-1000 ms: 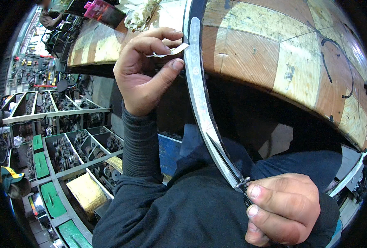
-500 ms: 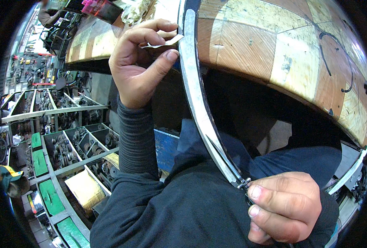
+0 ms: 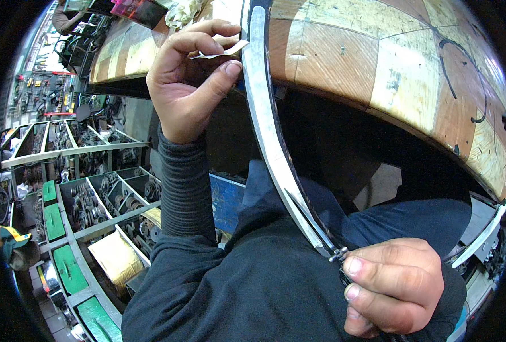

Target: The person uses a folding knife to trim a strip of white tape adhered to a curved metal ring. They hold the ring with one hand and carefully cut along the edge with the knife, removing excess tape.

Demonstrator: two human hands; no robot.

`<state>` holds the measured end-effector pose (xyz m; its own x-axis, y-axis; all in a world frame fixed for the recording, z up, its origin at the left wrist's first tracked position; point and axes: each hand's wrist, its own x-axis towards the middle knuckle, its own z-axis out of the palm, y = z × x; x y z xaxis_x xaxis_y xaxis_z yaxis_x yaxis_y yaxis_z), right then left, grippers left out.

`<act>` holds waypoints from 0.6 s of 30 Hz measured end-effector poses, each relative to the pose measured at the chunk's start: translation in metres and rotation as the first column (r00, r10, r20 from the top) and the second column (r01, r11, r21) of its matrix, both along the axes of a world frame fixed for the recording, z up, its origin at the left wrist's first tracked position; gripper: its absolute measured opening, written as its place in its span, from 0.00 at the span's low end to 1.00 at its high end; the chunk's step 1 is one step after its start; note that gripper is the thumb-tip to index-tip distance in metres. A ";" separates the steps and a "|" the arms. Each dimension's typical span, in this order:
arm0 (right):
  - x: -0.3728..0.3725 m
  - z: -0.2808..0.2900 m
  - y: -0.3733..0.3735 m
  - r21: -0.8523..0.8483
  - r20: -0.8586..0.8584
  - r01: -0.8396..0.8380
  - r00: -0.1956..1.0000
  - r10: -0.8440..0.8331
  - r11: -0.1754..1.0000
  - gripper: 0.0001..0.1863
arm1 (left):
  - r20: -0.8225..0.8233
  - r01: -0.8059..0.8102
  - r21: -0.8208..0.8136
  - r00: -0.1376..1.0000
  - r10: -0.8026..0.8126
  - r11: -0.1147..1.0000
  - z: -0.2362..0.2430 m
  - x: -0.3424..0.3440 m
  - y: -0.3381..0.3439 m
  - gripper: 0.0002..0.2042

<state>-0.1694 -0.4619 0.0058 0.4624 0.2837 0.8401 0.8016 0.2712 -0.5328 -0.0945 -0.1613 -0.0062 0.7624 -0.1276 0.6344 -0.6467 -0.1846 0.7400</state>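
A long, narrow silver strip point(image 3: 275, 154) with dark edges, shaped like a blade, runs from the workbench down toward my lap. My right hand point(image 3: 398, 285) is closed around its lower end, next to a small metal fitting point(image 3: 338, 255); what lies inside the fist is mostly hidden. Up at the left edge of the long strip, my left hand point(image 3: 193, 80) has its fingers bent around a thin, off-white paper-like piece point(image 3: 221, 52). That piece's end reaches the long strip's edge. The thumb tip lies close beside the same edge.
The patchwork wooden workbench point(image 3: 344, 62) curves ahead, with a thin black cord point(image 3: 463, 51) on its right part. A pink-topped container point(image 3: 139, 11) and crumpled pale material point(image 3: 183, 12) sit at its far left. Divided bins of metal parts point(image 3: 87, 208) stand left. Another person point(image 3: 68, 21) is far left.
My left hand and the upper part of the long strip have shifted slightly left and up. My right hand stays almost in place, keeping its hold.
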 end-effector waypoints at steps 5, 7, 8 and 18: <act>-0.011 -0.010 0.001 0.040 -0.034 0.031 0.999 -0.030 0.999 0.04 | -0.005 0.015 -0.010 1.000 -0.015 1.000 0.001 -0.001 -0.001 0.13; -0.012 -0.010 0.000 0.036 -0.041 0.020 0.999 -0.019 0.999 0.04 | -0.012 0.017 -0.007 1.000 -0.017 1.000 0.001 -0.002 0.001 0.13; -0.005 -0.002 -0.004 0.003 -0.037 -0.018 0.999 0.018 1.000 0.05 | -0.013 0.015 -0.001 1.000 -0.015 1.000 0.001 -0.002 0.002 0.13; 0.002 0.009 -0.023 -0.189 -0.049 -0.196 0.981 0.190 0.962 0.13 | 0.015 0.020 0.023 1.000 -0.020 1.000 0.000 0.000 0.004 0.13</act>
<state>-0.1678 -0.4844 0.0148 0.4074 0.5247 0.7475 0.7269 0.3093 -0.6132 -0.0941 -0.1572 -0.0061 0.7498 -0.1573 0.6426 -0.6616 -0.1878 0.7260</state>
